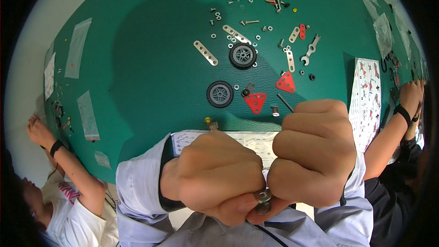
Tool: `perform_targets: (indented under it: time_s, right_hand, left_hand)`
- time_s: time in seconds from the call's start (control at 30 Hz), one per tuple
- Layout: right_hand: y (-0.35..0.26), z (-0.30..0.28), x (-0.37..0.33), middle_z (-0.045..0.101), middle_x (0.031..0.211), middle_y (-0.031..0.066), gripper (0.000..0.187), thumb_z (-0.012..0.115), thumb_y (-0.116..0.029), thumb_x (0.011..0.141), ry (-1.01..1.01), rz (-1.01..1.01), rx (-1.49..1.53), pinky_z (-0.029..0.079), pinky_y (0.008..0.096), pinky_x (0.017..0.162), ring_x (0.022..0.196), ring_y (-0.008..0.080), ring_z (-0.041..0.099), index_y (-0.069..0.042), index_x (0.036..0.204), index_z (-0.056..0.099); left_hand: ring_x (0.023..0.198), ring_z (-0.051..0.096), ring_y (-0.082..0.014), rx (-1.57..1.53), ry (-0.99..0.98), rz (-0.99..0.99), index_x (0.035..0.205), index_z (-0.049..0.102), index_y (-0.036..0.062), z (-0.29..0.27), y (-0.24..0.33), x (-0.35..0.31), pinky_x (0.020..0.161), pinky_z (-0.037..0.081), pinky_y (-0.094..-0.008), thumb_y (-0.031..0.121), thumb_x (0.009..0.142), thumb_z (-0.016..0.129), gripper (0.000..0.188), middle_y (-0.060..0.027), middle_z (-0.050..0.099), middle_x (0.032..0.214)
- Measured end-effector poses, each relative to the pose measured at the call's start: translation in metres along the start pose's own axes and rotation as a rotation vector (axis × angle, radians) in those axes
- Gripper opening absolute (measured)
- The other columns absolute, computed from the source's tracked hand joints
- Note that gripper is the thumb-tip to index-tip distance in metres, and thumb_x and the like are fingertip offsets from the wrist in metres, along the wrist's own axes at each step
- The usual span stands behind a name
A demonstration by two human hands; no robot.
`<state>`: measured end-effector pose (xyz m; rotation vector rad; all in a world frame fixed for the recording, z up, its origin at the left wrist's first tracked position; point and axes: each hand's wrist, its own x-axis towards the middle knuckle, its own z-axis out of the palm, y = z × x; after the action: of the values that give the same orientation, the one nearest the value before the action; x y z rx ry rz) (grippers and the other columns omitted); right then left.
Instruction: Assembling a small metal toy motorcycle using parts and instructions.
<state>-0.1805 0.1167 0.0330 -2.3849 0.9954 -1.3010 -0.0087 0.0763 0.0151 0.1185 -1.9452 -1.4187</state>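
Note:
Close to my body, my left hand and my right hand meet, both closed in fists with the knuckles up. Between their thumbs and fingers sits a small shiny metal piece with a rounded end; its exact kind is hard to make out. Just beyond the left knuckles is a small metal bracket with a yellow part. Past my right hand lie a thin metal rod and a small metal part. A printed instruction sheet is partly hidden under my hands.
On the green table lie two wheels, one farther than the other, red triangular plates, perforated strips, a spanner and scattered screws and nuts. Another sheet lies right. People's arms rest at both sides.

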Motion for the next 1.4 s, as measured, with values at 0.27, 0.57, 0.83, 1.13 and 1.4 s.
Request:
perform_targets:
  time_s: [0.27,0.57,0.83,1.13,1.4]
  right_hand:
    - [-0.002,0.004,0.001,0.023,0.049,-0.0023,0.047,0.071,-0.034,0.056,0.088,0.0,0.073,0.015,0.0246,0.035,0.036,0.0106,0.027,-0.008,0.05,0.032]
    - [0.011,-0.01,-0.001,0.054,0.053,0.0082,0.029,0.069,-0.023,0.077,-0.222,0.247,0.819,0.033,0.0318,0.036,0.042,0.0232,0.052,-0.001,0.062,0.059]
    - [0.016,-0.022,0.003,0.058,0.056,0.01,0.021,0.07,-0.016,0.079,-0.589,0.343,1.135,0.036,0.0313,0.036,0.042,0.0238,0.054,0.004,0.075,0.064]
    - [0.013,-0.01,0.004,0.062,0.059,0.0127,0.023,0.078,-0.011,0.07,-0.273,0.266,0.997,0.039,0.0273,0.034,0.041,0.0196,0.057,0.006,0.065,0.063]
    - [-0.003,0.014,-0.007,0.059,0.053,0.0083,0.021,0.076,-0.013,0.071,0.06,0.299,1.04,0.033,0.0258,0.032,0.037,0.0164,0.052,0.004,0.067,0.063]
  left_hand:
    - [0.038,0.045,-0.0198,-0.133,0.186,0.085,0.059,0.05,0.0017,0.011,-0.002,-0.001,0.034,0.033,-0.0315,0.015,0.089,0.043,0.033,-0.006,0.045,0.051]
    - [0.043,0.049,-0.0224,-0.077,0.081,0.142,0.07,0.056,-0.0007,0.003,-0.006,0.0,0.037,0.038,-0.0328,0.01,0.084,0.051,0.018,-0.0072,0.049,0.057]
    - [0.044,0.05,-0.0225,-0.164,0.056,0.033,0.073,0.056,0.0025,0.011,-0.001,-0.003,0.038,0.038,-0.0325,0.012,0.085,0.052,0.016,-0.0048,0.052,0.059]
    - [0.044,0.05,-0.0254,-0.272,0.124,-0.053,0.075,0.057,0.0009,0.003,0.003,0.001,0.04,0.038,-0.0336,0.022,0.092,0.047,0.029,-0.0072,0.053,0.06]
    - [0.046,0.061,-0.0244,-0.333,0.102,-0.065,0.061,0.057,-0.0015,0.001,0.006,0.004,0.043,0.05,-0.0313,0.024,0.093,0.046,0.042,-0.0154,0.059,0.055]
